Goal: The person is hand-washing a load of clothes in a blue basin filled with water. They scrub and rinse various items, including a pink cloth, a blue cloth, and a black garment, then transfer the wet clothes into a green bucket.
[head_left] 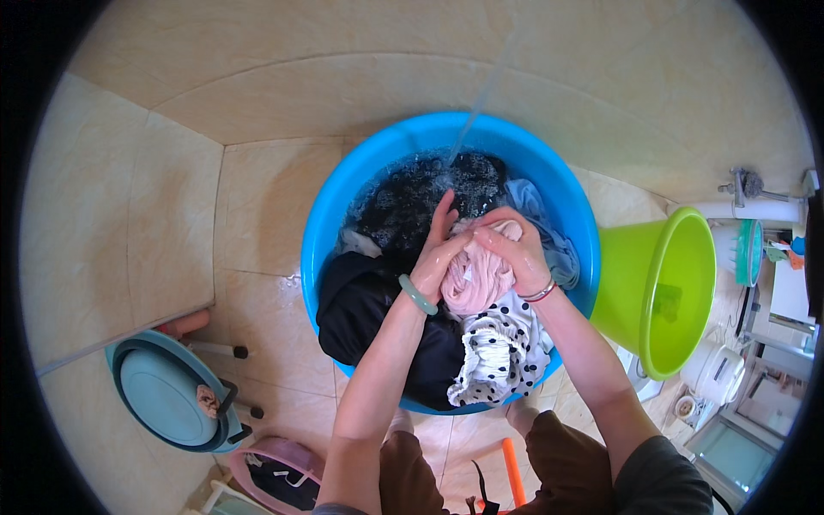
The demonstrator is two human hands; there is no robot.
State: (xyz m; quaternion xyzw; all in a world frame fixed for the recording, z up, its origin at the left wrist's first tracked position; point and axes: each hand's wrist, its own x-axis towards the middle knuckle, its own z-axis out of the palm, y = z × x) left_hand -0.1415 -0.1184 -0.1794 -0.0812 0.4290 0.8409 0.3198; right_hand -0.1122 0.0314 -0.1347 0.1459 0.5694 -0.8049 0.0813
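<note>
Both hands gather a bunched pale pink garment [475, 281] over a big blue basin [315, 249] of water and laundry. My left hand [436, 257], below a pale green bangle, presses the garment's left side, some fingers raised. Around its upper right side curls my right hand [525, 254], a thin bracelet at the wrist. Just beneath lies a white cloth with black polka dots [499, 356]. Black fabric [365, 300] bulges over the basin's left side, and dark cloth [421, 197] sits in the water behind. A light blue garment [549, 230] rests at the right.
A thin water stream [482, 103] falls into the basin's far side. Close on the right leans a lime green bucket [631, 292]. Teal basins [163, 390] sit at left, near a pink basin [275, 451] with dark cloth. Tiled wall [343, 94] rises behind.
</note>
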